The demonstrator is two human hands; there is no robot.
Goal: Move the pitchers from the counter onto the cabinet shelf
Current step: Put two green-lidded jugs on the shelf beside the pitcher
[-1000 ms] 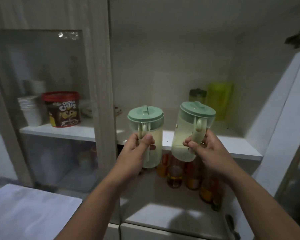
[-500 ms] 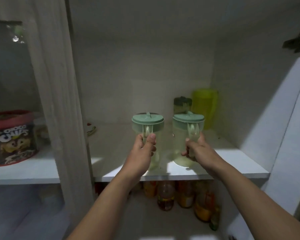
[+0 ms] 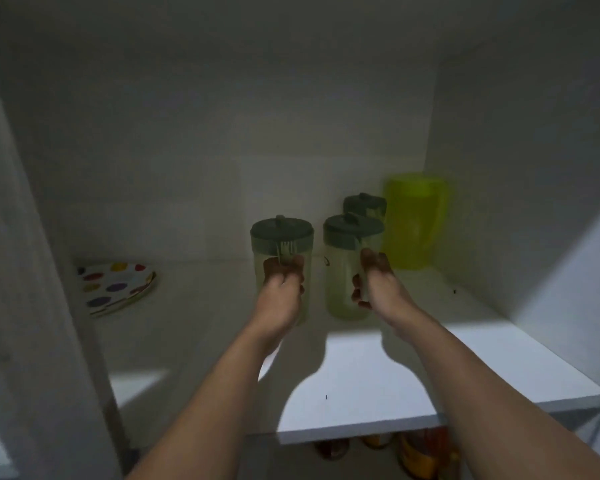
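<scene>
both clear plastic pitchers with pale green lids have gone from the shelf's front edge to deep inside the white cabinet shelf (image 3: 465, 368). left hand (image 3: 282, 289) grips left pitcher (image 3: 282, 237)'s handle, right hand (image 3: 378, 285) grips right pitcher (image 3: 342, 271)'s. letting go likely remains.

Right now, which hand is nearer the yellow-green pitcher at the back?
Right. The right hand grips the pitcher standing just in front-left of the yellow-green pitcher. The left hand holds the other pitcher, farther left.
</scene>
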